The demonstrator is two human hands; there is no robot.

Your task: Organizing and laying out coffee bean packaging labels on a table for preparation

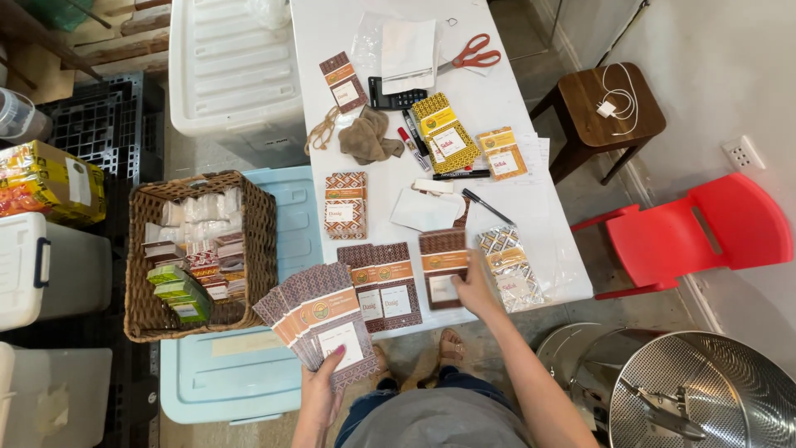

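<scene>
While a wicker basket [253,241] of small packets sits at the left of the frame, the left hand [322,390] at lower centre is closed around a fanned stack of brown patterned pouches [319,319], thumb on top. Just right of that, the right hand [477,289] rests fingers-down on a single brown pouch [442,265] lying at the white table's [531,216] near edge, pressing, not gripping. A red chair [705,232] stands far right.

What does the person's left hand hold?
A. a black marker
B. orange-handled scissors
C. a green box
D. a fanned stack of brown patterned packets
D: the left hand grips a fanned stack of brown patterned packets, while the right hand touches a brown packet on the white table.
</scene>
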